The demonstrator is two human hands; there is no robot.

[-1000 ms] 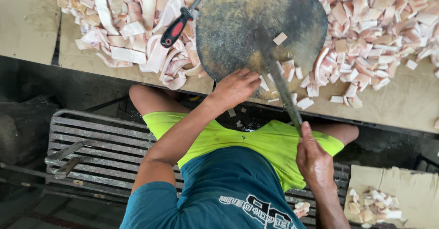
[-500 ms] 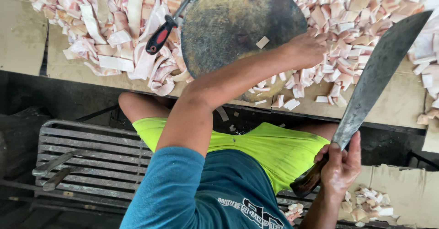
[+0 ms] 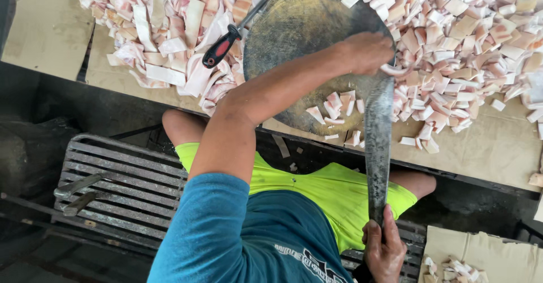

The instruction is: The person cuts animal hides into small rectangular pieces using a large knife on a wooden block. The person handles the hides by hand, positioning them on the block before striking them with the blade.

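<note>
At lower right of the frame, the right hand (image 3: pixel 384 249) is clamped on the handle of a long, dull grey steel cleaver (image 3: pixel 378 141). Its blade runs up across the round, worn, dark chopping block (image 3: pixel 300 34), where the left hand (image 3: pixel 367 51) pinches a pale pink strip (image 3: pixel 396 69). Small pink-white cut chunks (image 3: pixel 336 103) lie on the block; heaps (image 3: pixel 475 40) cover the cardboard-lined desk (image 3: pixel 486 153).

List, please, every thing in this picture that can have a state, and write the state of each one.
left hand: on the round board, closed on a pale strip
right hand: gripping the cleaver's handle
cleaver: held, blade stretching up to the strip
round board: dark, worn, a few cut pieces on it
red-and-black-handled tool: lying unheld among strips
long strips: piled, uncut
small pieces: heaped, cut
</note>
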